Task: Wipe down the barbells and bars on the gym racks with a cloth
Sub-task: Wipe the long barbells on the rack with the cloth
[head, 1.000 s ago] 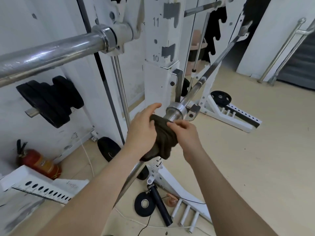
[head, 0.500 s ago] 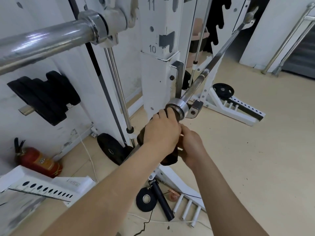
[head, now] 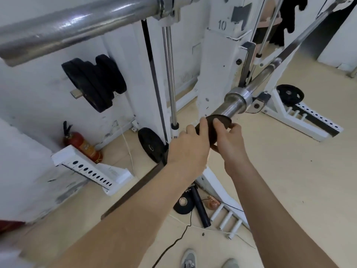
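Observation:
A chrome barbell (head: 274,70) lies on the white rack's hooks, running from the upper right down toward me. A dark olive cloth (head: 212,125) is wrapped round its sleeve (head: 234,105), just below the collar. My left hand (head: 190,147) grips the cloth from the left. My right hand (head: 227,139) grips it from the right, thumb on top. The sleeve's near end is hidden under the cloth and hands. A second, thicker chrome barbell (head: 77,26) crosses the top left, close to the camera.
The white rack upright (head: 218,74) marked 10 stands behind the sleeve. Black plates (head: 94,82) hang on a wall peg at left, a red fire extinguisher (head: 83,145) below them. On the floor lie a plate (head: 151,147), a small plate (head: 182,204), a black tube (head: 200,206) and cables.
Both hands have slid the cloth down the sleeve, away from the collar, baring chrome between collar and cloth. The view has dipped lower and moved closer.

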The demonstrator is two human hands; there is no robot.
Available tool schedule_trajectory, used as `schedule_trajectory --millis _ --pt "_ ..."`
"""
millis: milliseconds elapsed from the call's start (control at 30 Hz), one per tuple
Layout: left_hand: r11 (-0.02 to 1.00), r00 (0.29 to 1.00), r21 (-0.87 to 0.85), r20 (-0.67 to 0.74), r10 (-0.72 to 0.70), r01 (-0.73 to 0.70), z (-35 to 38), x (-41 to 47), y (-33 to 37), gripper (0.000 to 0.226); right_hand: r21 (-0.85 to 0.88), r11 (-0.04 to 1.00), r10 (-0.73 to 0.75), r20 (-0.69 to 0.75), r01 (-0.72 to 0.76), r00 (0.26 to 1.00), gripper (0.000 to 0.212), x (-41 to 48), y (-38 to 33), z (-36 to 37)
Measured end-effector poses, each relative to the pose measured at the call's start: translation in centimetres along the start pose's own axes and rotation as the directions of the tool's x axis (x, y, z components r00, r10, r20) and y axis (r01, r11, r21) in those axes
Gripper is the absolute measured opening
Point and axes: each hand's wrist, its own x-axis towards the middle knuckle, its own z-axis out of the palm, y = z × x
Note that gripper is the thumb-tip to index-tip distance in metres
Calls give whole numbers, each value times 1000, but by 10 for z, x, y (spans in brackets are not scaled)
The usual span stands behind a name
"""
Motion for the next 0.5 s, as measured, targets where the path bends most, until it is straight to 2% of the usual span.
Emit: schedule_trajectory --millis 100,233,400,500 --pt "998 999 -39 23 -48 49 -2 -39 -22 98 44 999 30 31 -32 999 46 -34 21 23" --pt "989 992 -78 25 -123 125 -8 -82 -43 98 -2 997 72 73 -72 995 52 -67 36 42" --pt "978 980 -52 14 -200 201 0 -132 -70 100 -107 992 96 233 -73 968 49 -111 52 47" --pt "966 965 -42 60 -254 256 -4 -145 -78 100 -111 986 157 396 -123 905 44 -128 56 40"
